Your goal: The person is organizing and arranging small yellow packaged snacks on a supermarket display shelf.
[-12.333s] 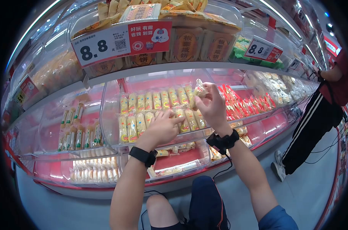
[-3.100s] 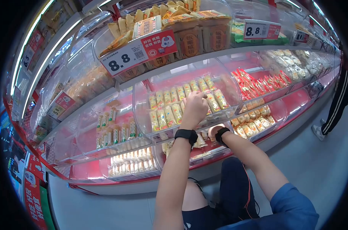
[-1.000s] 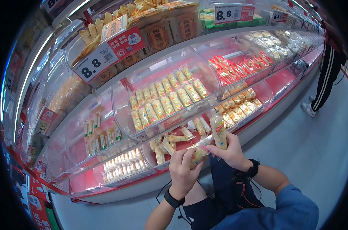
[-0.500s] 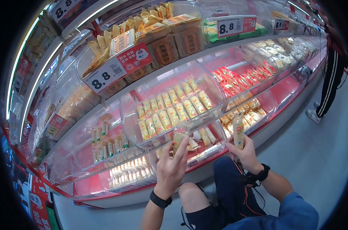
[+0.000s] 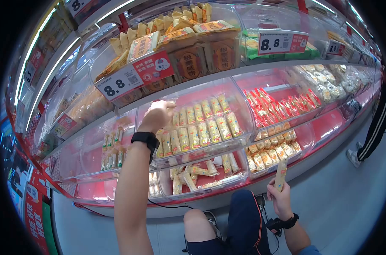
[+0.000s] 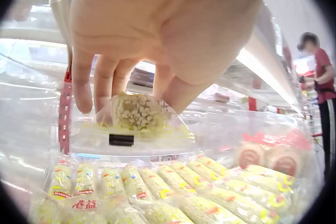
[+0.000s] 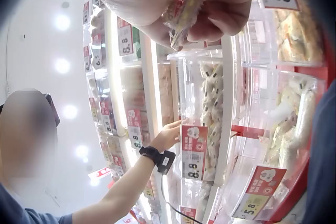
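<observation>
My left hand (image 5: 159,115) reaches into the back left of the upper clear bin (image 5: 188,158). In the left wrist view, its fingers and thumb hold a wrapped sesame bar (image 6: 139,113), seen end-on above the rows. Two neat rows of similar sesame bars (image 5: 203,132) lie in that bin, in clear wrappers with yellow and red print. Low at the right, my right hand (image 5: 281,203) grips another wrapped sesame bar (image 5: 280,175) upright by its lower part. In the right wrist view, the fingers curl round that wrapper.
Below, a lower bin (image 5: 210,185) holds loose, jumbled bars. To the right sit red packets (image 5: 282,106) and orange-white packs (image 5: 273,157). Overhead, a shelf with a price sign (image 5: 133,78) overhangs the bins. Another person (image 5: 373,123) stands at the far right.
The two hands, close together a second ago with a bar each, are now apart. My left hand has moved up and back into the upper bin; the right has moved lower and rightward with its bar.
</observation>
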Demonstrator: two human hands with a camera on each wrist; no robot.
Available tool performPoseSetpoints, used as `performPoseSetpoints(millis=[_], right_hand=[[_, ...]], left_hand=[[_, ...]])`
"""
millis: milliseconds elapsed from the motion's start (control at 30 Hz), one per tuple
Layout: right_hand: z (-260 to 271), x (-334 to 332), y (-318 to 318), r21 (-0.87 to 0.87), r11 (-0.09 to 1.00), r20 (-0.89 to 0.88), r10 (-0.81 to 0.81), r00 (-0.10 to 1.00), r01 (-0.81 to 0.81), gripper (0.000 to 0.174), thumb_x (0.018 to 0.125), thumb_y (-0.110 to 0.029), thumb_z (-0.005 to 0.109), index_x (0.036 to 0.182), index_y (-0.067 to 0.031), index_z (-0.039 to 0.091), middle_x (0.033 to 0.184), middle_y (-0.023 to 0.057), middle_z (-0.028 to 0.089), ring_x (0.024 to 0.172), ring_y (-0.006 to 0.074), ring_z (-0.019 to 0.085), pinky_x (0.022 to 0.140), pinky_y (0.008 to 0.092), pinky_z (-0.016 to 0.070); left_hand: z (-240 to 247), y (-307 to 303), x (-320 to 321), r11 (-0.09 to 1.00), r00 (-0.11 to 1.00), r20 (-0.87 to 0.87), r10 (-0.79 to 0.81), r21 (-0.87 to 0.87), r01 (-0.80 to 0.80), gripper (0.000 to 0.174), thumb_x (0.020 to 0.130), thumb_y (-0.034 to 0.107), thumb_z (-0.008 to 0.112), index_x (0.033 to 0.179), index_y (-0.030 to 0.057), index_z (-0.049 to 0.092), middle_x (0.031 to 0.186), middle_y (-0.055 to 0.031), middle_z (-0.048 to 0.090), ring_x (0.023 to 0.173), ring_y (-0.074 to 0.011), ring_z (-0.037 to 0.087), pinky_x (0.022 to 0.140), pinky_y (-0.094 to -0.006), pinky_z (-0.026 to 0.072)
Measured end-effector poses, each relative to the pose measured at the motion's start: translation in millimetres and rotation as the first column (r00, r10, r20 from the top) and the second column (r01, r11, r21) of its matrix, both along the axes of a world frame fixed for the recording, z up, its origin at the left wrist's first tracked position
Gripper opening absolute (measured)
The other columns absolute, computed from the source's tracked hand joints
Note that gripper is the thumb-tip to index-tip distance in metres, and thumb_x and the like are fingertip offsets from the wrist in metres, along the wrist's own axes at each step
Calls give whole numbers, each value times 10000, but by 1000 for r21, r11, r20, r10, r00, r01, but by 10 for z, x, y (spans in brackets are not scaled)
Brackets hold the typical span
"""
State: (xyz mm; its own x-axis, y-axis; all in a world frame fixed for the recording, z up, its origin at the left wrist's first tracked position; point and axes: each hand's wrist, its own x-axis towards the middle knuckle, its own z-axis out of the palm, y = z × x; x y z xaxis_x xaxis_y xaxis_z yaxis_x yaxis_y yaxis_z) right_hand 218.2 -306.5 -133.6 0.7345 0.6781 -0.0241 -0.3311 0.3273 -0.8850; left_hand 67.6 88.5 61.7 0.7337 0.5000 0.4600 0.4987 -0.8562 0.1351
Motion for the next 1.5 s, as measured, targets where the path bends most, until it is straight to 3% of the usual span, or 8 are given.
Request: performPoseSetpoints(millis=[133, 367, 567, 767, 967, 1167, 1267, 1500], right_hand=[[-296, 235, -146, 3, 999, -77, -52, 996, 52, 189, 803, -17, 619, 938, -39, 489, 715, 11, 504, 551, 78, 486, 460, 214, 375], [-629, 511, -306, -51, 986, -213, -164, 963, 157, 174, 815, -57, 598, 933, -58, 471, 661, -6, 459, 516, 66, 427, 435, 207, 330], [-891, 610, -348, -94, 973, -292, -229, 929, 211, 159, 847, -105, 574, 956, -74, 462, 638, -5, 437, 477, 64, 385, 429, 213, 307], [-982, 701, -394, -101, 967, -351, -254, 901, 233, 150, 852, -122, 580, 952, -77, 478, 639, -11, 429, 471, 66, 374, 435, 220, 308], [-1034, 730, -431, -103, 965, -362, -261, 895, 240, 151, 854, -128, 587, 948, -80, 479, 646, -12, 431, 476, 67, 375, 441, 218, 310], [-1052, 756, -492, -92, 965, -324, -262, 909, 245, 158, 850, -119, 590, 950, -84, 472, 650, -8, 439, 487, 72, 389, 445, 217, 308], [-1024, 746, -514, -90, 958, -325, -287, 901, 272, 161, 846, -114, 592, 950, -84, 473, 652, -5, 449, 493, 72, 399, 446, 218, 312], [-875, 685, -614, -75, 957, -332, -288, 898, 279, 167, 808, -51, 606, 920, -66, 482, 647, 6, 472, 496, 79, 425, 433, 223, 328]], left_hand=[[96, 236, 121, 928, 911, -218, 349, -52, -368, 281, 773, 168, 606, 1044, 163, 677, 1005, -164, 653, 956, -300, 619, 850, -385, 489], [-272, 537, 142, 816, 761, -314, 568, 336, -471, 251, 754, 231, 633, 999, 195, 676, 933, -119, 673, 943, -286, 631, 816, -435, 486], [-317, 531, 153, 831, 644, -526, 555, 381, -405, 258, 727, 286, 641, 952, 164, 670, 979, -117, 662, 988, -279, 614, 865, -488, 425], [-408, 631, 53, 797, 756, -376, 535, 520, -306, 338, 698, 315, 676, 1003, 167, 670, 1114, -129, 584, 1131, -254, 508, 949, -506, 367], [-225, 520, 128, 863, 692, -522, 499, 227, -451, 244, 760, 213, 634, 974, 102, 671, 1086, -119, 625, 1048, -294, 585, 903, -425, 427], [-255, 505, 138, 847, 720, -446, 532, 275, -455, 221, 765, 178, 621, 963, 96, 673, 1083, -148, 626, 1031, -301, 598, 860, -411, 471], [-270, 533, 133, 832, 683, -476, 554, 309, -460, 334, 731, 191, 630, 1062, 221, 662, 1066, -111, 609, 993, -297, 595, 833, -430, 481], [-240, 404, 87, 871, 735, -471, 487, 205, -446, 325, 741, 160, 603, 1051, 231, 668, 1098, -131, 591, 1013, -314, 588, 859, -443, 481]])
